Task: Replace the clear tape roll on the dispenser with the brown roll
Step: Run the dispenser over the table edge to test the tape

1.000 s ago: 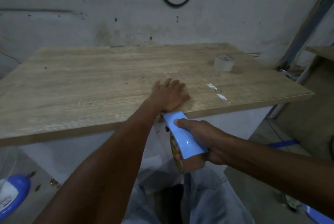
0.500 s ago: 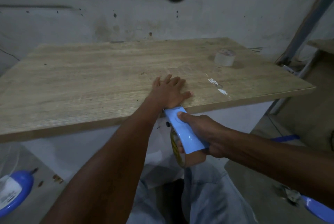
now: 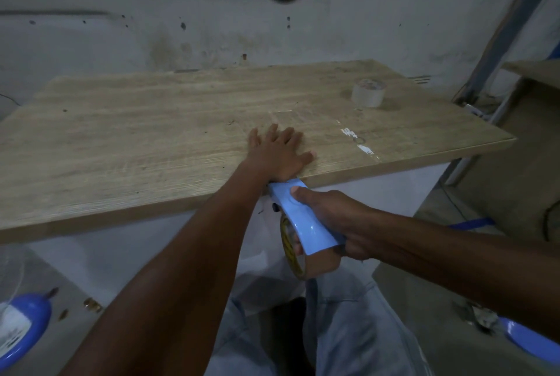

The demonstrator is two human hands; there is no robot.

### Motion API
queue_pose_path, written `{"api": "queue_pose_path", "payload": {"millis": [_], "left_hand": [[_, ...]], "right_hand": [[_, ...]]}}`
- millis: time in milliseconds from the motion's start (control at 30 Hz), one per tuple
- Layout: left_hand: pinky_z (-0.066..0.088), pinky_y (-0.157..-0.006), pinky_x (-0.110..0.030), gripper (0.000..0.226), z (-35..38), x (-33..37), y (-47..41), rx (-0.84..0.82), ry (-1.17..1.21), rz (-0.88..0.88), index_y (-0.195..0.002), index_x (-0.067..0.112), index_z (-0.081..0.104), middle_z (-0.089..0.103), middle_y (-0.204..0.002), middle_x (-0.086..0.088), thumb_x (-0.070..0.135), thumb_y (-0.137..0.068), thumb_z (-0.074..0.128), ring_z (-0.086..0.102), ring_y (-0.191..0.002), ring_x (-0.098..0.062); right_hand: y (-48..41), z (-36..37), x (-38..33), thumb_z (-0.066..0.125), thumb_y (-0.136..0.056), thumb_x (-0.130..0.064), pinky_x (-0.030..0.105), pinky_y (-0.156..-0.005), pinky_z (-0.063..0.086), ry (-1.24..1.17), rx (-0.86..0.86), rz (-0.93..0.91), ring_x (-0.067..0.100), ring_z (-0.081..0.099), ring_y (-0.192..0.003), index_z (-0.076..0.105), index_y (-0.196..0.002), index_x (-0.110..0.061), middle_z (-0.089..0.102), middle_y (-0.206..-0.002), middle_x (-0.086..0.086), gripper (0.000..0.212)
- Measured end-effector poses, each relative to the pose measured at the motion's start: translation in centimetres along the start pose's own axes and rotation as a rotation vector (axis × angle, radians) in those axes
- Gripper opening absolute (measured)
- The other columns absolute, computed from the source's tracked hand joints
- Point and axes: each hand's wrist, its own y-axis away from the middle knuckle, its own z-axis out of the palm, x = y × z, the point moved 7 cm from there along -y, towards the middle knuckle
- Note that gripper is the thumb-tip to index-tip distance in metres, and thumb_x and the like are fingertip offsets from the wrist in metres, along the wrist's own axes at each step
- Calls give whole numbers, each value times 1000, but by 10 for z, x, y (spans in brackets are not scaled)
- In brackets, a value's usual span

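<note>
Head view: right hand [image 3: 336, 221] is clenched around the blue dispenser [image 3: 303, 218], thumb on top, just below the table [image 3: 151, 121] edge. Brown roll [image 3: 315, 263] sits mounted under that grip; its yellow core print is unreadable. Left hand [image 3: 277, 154] lies flat, fingers spread, just above the dispenser's nose. Clear tape roll [image 3: 368, 93] stands well beyond, far right, label blurred.

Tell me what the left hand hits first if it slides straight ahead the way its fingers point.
Nothing close: the left hand lies flat on the table, with bare wood ahead. The clear roll sits off right, probably outside that line.
</note>
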Motion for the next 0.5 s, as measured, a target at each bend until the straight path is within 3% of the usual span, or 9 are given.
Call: {"api": "queue_pose_path", "payload": {"millis": [500], "left_hand": [[0,-122,-58,76,-1,3,4,44,-11,21,-161,24,18,12,-170,-1,68,-98,23,2,-156,-25]], "right_hand": [[5,5,-1,54,-100,-38,29,-38,54,-61,3,35,21,60,-33,56,-89,-2,62,-42,11,38]]}}
